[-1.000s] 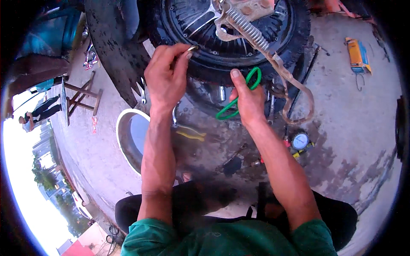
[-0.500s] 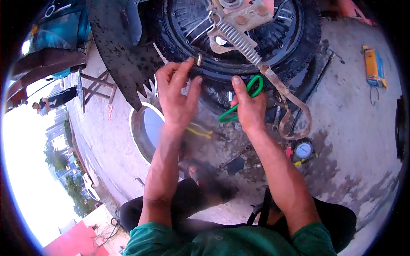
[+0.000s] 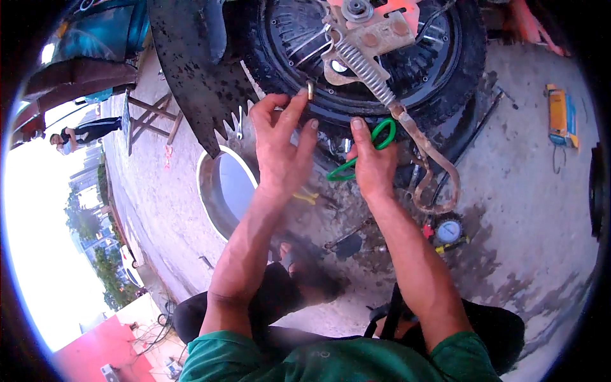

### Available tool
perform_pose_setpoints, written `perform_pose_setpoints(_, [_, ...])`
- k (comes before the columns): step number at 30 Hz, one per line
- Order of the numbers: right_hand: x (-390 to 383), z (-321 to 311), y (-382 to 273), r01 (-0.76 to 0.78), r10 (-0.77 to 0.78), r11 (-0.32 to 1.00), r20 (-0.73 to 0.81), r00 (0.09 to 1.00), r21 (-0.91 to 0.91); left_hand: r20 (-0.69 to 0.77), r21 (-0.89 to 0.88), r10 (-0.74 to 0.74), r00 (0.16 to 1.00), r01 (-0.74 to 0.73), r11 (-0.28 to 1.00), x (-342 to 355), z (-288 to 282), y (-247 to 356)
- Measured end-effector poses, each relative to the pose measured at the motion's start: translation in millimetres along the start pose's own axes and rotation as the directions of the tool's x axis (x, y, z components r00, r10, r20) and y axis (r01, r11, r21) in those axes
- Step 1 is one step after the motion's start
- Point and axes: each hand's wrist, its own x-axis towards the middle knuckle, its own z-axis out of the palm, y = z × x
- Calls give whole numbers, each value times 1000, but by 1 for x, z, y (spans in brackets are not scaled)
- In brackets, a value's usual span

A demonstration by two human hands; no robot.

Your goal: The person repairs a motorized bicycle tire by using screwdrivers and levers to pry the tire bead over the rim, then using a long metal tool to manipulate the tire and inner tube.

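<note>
A wheel with a wet black tyre [image 3: 267,54] lies in front of me, and a short brass valve stem [image 3: 310,91] stands up at its rim. My left hand [image 3: 280,149] is beside the stem with fingers apart; its index fingertip is close to the stem or touching it. My right hand [image 3: 374,167] is closed around a green loop-handled tool [image 3: 384,130] at the tyre's near edge. The tool's working end is mostly hidden by the hand. A rusty kickstand [image 3: 439,159] with a coil spring [image 3: 364,65] crosses the wheel on the right.
A basin of water [image 3: 226,184] stands left, under a dark mudguard [image 3: 197,70]. A pressure gauge [image 3: 449,231] and yellow-handled pliers [image 3: 305,196] lie nearby. A yellow-and-blue box [image 3: 562,116] is at right. A person [image 3: 89,134] stands far left near a wooden stool [image 3: 149,121].
The whole view has shifted slightly, moving the wheel and basin a little right and down. My left hand stays by the valve stem, and my right hand still grips the green tool.
</note>
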Motion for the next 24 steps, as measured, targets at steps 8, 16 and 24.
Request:
perform_pose_setpoints(8, [3,16,22,-115,121,983,37,992,-144,-205,-155,-23,978,-10,988,-1,12,-50])
perform_pose_setpoints(16, [-3,14,7,-31,22,994,-82,996,-107,156,-723,-657,737,539,433,15,-9,-12])
perform_pose_setpoints(24, [-2,13,12,30,-36,997,-87,996,-65,405,-872,-523,750,489,26,20,3,-8])
